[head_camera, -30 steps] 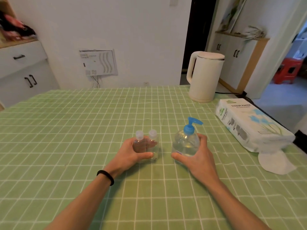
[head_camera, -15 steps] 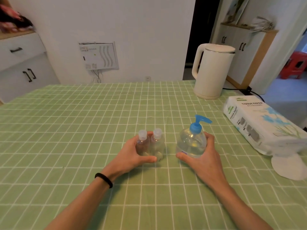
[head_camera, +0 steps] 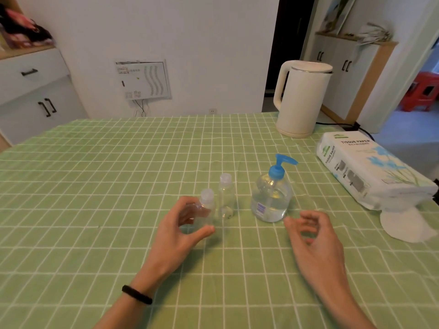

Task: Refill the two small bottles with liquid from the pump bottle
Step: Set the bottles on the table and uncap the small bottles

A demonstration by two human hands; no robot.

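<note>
A clear pump bottle (head_camera: 270,200) with a blue pump head stands on the green checked tablecloth (head_camera: 118,186), partly filled with clear liquid. Just left of it one small clear bottle (head_camera: 226,198) with a cap stands by itself. A second small capped bottle (head_camera: 207,205) sits between the thumb and fingers of my left hand (head_camera: 180,233), which curls round it; the fingers show through the plastic. My right hand (head_camera: 316,241) hovers in front and to the right of the pump bottle, fingers loosely curled, holding nothing.
A cream kettle (head_camera: 301,98) stands at the table's far right with its cord trailing off. A pack of tissue paper (head_camera: 370,169) lies along the right edge, one loose sheet (head_camera: 403,224) sticking out near it. White cabinets stand beyond the table on both sides.
My right hand has let go of the pump bottle and drawn back. My left hand now holds only one small bottle; the other stands apart on the cloth.
</note>
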